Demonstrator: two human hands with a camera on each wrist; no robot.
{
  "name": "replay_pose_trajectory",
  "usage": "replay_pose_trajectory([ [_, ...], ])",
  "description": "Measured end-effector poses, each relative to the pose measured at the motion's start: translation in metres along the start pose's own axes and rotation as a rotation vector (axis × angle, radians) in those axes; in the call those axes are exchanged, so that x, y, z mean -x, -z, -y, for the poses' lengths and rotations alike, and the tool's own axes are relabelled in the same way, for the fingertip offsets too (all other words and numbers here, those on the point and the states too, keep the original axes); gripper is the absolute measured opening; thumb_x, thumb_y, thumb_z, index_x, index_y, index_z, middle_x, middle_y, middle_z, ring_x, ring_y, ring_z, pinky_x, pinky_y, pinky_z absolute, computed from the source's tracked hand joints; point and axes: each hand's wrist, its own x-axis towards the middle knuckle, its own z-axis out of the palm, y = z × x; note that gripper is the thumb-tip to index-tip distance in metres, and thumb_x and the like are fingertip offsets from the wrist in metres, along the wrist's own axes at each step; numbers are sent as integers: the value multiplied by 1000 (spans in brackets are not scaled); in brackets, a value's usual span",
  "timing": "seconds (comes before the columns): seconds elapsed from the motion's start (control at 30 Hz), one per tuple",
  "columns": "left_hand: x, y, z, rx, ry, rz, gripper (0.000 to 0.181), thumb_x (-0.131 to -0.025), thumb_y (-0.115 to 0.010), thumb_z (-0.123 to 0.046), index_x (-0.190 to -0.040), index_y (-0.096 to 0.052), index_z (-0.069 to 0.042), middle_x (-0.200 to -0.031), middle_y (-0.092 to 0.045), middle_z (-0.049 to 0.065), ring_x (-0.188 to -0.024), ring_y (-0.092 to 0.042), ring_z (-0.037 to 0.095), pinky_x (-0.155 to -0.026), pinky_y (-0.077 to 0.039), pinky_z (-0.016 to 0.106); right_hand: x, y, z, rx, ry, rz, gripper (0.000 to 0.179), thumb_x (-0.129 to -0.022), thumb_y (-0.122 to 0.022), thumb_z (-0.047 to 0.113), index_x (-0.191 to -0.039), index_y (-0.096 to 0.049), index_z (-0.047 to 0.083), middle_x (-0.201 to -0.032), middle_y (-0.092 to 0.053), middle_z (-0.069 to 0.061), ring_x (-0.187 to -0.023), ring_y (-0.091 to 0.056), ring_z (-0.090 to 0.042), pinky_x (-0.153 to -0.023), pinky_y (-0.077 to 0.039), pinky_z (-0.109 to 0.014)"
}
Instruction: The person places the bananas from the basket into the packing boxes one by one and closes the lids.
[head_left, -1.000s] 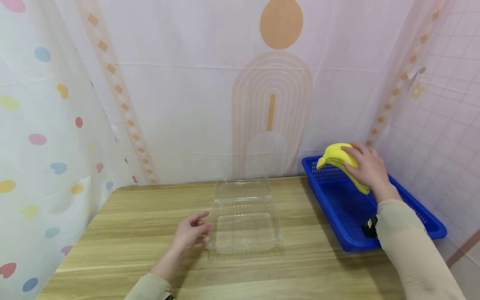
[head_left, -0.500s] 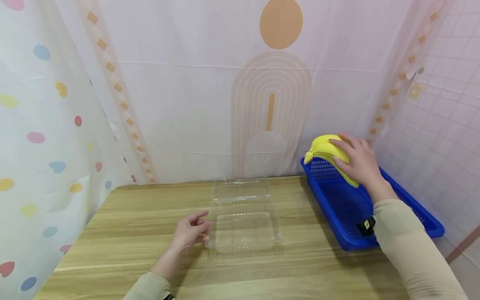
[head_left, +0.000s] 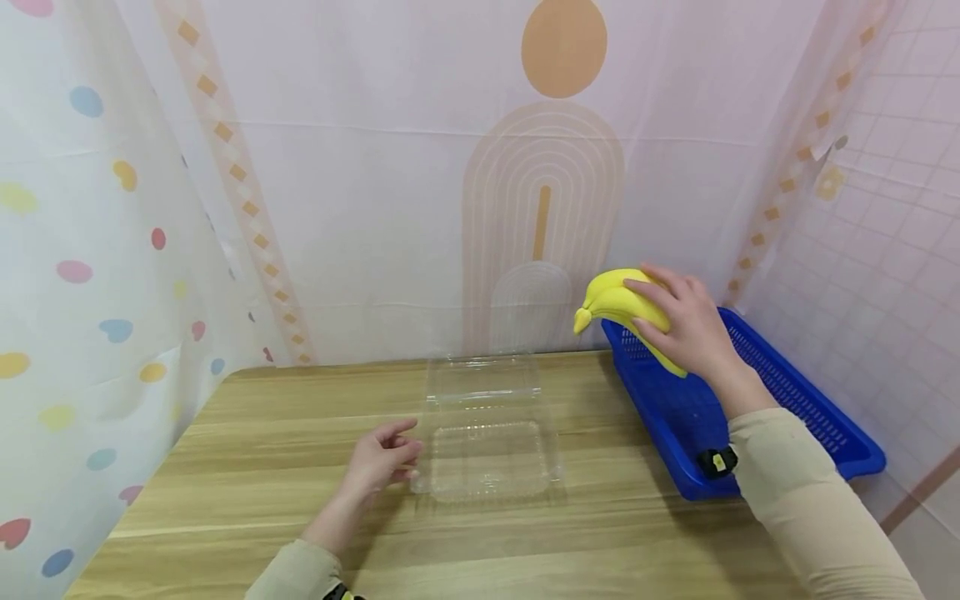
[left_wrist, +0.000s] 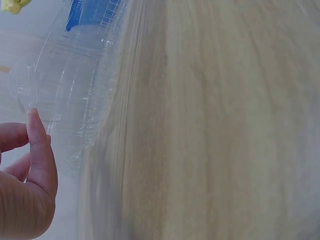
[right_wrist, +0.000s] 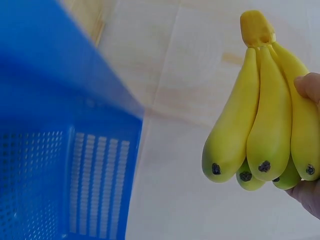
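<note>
My right hand (head_left: 686,329) grips a yellow bunch of bananas (head_left: 618,300) in the air, over the far left part of a blue basket (head_left: 645,408). In the right wrist view the bananas (right_wrist: 267,115) show a yellow stem end and dark tips, with part of my hand (right_wrist: 310,90) at the right edge. My left hand (head_left: 382,458) pinches the left rim of a clear plastic clamshell container (head_left: 487,492), which lies on the table with its lid (head_left: 483,379) laid back. Close up, the left thumb (left_wrist: 40,155) overlaps the container's edge, and other fingertips show behind it.
The wooden table (head_left: 300,433) meets a patterned curtain (head_left: 375,208) along its back edge. To the right another curtain (head_left: 892,250) stands close to the basket. A black wrist strap (head_left: 717,462) is at the right cuff.
The right hand has carried the bananas left and slightly up, from over the basket's middle to past its far left corner. The left hand and container have stayed in place.
</note>
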Motion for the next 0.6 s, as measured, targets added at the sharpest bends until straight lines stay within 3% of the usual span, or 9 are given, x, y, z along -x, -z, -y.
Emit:
replay_pose_trajectory([
  [0.6, 1, -3, 0, -3, -1, 4, 49, -92, -64, 5, -139, -49, 8, -93, -63, 9, -74, -62, 18, -59, -57, 22, -1, -30, 51, -55, 178, 20, 55, -82, -79, 13, -133, -61, 15, -143, -50, -16, -115, -49, -44, -89, -45, -61],
])
